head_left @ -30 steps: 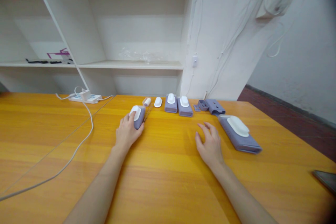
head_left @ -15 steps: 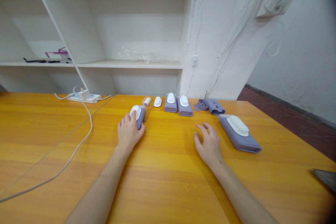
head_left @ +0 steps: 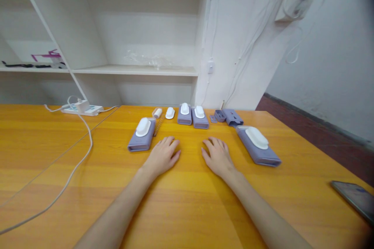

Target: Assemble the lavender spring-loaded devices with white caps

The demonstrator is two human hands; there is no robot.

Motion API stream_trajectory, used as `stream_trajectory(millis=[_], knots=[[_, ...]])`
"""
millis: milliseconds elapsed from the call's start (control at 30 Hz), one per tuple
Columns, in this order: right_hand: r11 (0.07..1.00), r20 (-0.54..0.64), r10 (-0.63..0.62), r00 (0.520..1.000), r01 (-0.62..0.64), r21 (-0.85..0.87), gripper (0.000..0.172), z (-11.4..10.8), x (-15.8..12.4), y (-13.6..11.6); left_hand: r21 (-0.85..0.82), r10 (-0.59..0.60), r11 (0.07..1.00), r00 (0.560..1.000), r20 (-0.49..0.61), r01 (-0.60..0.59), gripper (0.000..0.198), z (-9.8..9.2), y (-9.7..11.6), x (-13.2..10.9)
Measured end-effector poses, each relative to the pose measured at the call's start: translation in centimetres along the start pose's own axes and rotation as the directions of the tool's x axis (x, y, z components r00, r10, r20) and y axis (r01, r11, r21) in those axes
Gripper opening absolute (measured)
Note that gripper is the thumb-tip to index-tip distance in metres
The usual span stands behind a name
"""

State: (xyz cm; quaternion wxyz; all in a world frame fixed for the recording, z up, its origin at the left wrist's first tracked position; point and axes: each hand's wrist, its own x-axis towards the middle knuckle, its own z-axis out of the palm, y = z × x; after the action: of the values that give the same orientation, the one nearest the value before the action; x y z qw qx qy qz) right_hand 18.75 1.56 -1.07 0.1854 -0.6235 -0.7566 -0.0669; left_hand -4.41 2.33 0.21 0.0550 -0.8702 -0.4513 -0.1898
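Note:
My left hand (head_left: 163, 154) rests palm down on the wooden table (head_left: 181, 202), fingers apart and holding nothing. Just left of it lies a purple-grey, box-like case with a white oval cap (head_left: 143, 127) on its upper face; the two do not touch. My right hand (head_left: 217, 153) lies palm down as well, fingers loosely spread, with nothing in it. To its right is a similar large purple-grey case (head_left: 264, 155) with a white oval piece on top. Two smaller purple-grey cases, one on the left (head_left: 184, 118) and one on the right (head_left: 200, 123), stand side by side beyond my hands.
Along the back lie a loose white oval cap (head_left: 170, 113), a small white cylinder (head_left: 157, 113), a spring-like strip (head_left: 159, 125), and purple-grey parts (head_left: 233, 116). A power strip (head_left: 83, 108) with a trailing cable (head_left: 84, 163) is at left, a phone (head_left: 355, 198) at right.
My left hand has let go of the left case and moved right, onto the bare table. My right hand has settled slightly nearer the middle. The camera view has shifted a little.

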Motion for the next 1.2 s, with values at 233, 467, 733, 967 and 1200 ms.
stream_trajectory(millis=[233,467,733,967,1200], knots=[[0.992,0.016,-0.082,0.997,0.08,0.095,0.036,1.7,3.8,-0.5,-0.024,-0.039,0.999,0.999,0.03,0.04,0.021,-0.1,-0.5,-0.2],[0.993,0.104,-0.045,0.994,0.033,0.11,0.054,3.1,5.2,-0.8,-0.028,-0.047,0.998,0.999,0.018,0.047,0.023,-0.1,-0.3,-0.1],[0.99,0.137,-0.029,0.99,0.009,0.142,0.058,3.0,5.8,-0.6,0.087,-0.258,0.959,0.958,-0.127,0.27,0.024,0.3,-1.3,-0.1],[0.971,-0.108,0.0,0.994,0.026,0.237,0.035,1.9,6.1,0.3,0.112,-0.276,0.948,0.946,-0.169,0.296,0.026,0.3,-1.3,-0.3],[0.736,-0.206,0.366,0.908,-0.147,0.661,0.028,0.5,7.8,3.4,0.085,-0.257,0.96,0.96,-0.112,0.267,0.027,0.6,-1.4,-0.1]])
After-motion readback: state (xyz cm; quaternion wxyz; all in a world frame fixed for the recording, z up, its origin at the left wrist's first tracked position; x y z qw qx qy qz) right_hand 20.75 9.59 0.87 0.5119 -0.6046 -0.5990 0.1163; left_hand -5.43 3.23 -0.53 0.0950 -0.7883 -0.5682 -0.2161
